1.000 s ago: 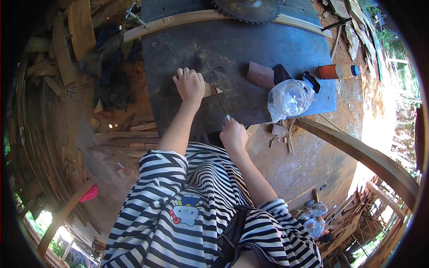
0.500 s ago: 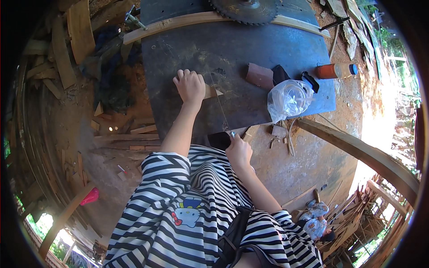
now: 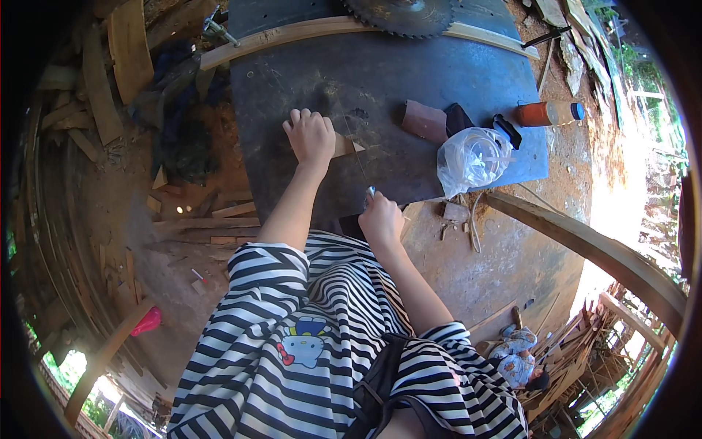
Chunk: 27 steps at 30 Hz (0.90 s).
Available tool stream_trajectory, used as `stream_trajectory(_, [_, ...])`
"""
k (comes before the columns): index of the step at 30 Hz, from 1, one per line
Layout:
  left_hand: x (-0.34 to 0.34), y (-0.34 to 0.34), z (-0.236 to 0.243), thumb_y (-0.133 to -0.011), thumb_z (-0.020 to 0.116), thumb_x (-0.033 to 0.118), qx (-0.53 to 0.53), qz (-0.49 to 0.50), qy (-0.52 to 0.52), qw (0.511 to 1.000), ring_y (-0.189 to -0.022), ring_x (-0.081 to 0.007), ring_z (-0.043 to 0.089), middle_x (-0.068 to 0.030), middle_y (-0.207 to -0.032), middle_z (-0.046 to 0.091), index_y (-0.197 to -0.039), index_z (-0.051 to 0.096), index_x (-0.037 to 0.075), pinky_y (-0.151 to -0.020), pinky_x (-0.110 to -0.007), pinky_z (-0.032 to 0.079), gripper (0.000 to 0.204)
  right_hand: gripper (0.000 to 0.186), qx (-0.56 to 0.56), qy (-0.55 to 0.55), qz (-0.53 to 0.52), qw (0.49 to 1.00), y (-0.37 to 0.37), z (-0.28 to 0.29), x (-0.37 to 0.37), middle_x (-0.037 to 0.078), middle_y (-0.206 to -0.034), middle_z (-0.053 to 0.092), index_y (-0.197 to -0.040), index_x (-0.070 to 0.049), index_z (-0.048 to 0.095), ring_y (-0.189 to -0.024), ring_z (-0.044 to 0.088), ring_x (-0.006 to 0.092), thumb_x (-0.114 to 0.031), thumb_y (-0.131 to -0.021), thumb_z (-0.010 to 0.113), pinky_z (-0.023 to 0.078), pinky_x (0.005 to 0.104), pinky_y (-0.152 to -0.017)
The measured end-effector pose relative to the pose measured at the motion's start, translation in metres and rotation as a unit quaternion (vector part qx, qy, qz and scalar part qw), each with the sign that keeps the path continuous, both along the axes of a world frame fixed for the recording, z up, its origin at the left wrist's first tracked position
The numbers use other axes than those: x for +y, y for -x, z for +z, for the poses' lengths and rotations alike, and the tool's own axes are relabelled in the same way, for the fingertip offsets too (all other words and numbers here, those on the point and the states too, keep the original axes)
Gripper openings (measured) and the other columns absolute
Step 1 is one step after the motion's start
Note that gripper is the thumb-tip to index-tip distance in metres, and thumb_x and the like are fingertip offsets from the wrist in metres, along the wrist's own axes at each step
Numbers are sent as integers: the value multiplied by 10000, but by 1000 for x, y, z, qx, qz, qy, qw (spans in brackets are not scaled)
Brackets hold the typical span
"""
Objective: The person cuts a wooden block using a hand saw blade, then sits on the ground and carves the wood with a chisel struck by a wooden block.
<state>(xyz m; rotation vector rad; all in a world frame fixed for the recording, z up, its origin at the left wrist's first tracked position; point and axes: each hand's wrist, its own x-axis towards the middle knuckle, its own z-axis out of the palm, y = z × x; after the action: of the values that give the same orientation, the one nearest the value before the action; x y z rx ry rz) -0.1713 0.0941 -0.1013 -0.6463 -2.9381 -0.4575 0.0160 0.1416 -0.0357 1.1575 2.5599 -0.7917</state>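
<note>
My left hand [image 3: 311, 137] is closed on a small flat piece of wood [image 3: 344, 145], pressing it against the dark tabletop [image 3: 292, 80]. The wood's pale pointed end shows to the right of the fingers; the rest is hidden under them. By the table's near edge, my right hand [image 3: 382, 222] is wrapped round the handle of a saw-like tool with a silver end [image 3: 370, 192]. From that silver end a thin, wire-like blade runs away from me past the wood's tip. Most of the handle is hidden in my fist.
A toothed circular saw blade [image 3: 402, 14] stands at the far side by a clamped wooden strip [image 3: 292, 36]. To the right are a clear plastic bag [image 3: 472, 164], sandpaper [image 3: 424, 121] and an orange bottle [image 3: 537, 114]. Another person [image 3: 515, 358] is low at the lower right.
My right hand has moved away from me and slightly left, carrying the tool up to the table's near edge. My left hand and the wood stay nearly in place.
</note>
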Motion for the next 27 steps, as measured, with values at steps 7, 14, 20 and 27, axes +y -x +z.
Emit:
stream_trajectory(7, [-3,1,-1,-843,462,167,27,6,-1,1000,-933,-271,519,-107,-836,622,-690,644,18,-853,-428,379,280,187,5,15,-6,1000,-9,6,1,240,-732,646,-837,6,624,-722,646,427,-161,-869,546,515,507,-662])
stream_trajectory(14, [2,-1,4,-845,455,166,23,-53,-6,998,-930,-280,512,-118,-854,617,-685,634,23,-870,-434,362,279,165,-31,15,-15,999,-43,15,-14,232,-702,645,-822,-4,608,-677,651,403,-156,-862,559,515,488,-614])
stream_trajectory(20, [14,7,6,-870,428,165,-8,14,22,1000,-975,-285,523,-103,-874,629,-719,651,19,-864,-444,377,306,140,-13,26,11,1000,-27,-4,-26,220,-681,646,-840,-6,601,-661,657,387,-139,-842,559,517,476,-589])
stream_trajectory(27, [13,9,7,-875,428,194,1,16,45,999,-996,-279,515,-93,-899,628,-748,656,37,-887,-450,356,305,170,14,28,-27,999,-36,13,7,239,-666,628,-836,5,574,-634,639,411,-161,-864,553,503,496,-570])
